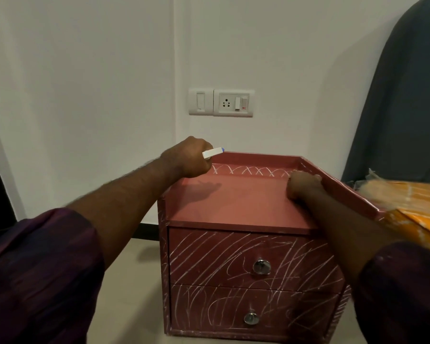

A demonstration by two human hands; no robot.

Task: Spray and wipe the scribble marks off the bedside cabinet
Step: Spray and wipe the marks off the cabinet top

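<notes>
Sleeves (35, 269) forward: gripping white stick (212, 153) in left hand (186, 157); right hand (302, 184) curled, contents unclear; scribble marks (248, 170) strung sideways between, nearest right.

White object (212, 153) mostly hidden inside left hand (186, 157); right hand (302, 184) grip unreadable; orange cloth (412, 202) right of cabinet (233, 202) blurred, edge-cropped.

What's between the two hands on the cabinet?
Head view: only bare reddish cabinet top and white scribbles on its back rim, between left hand and right hand.
</notes>
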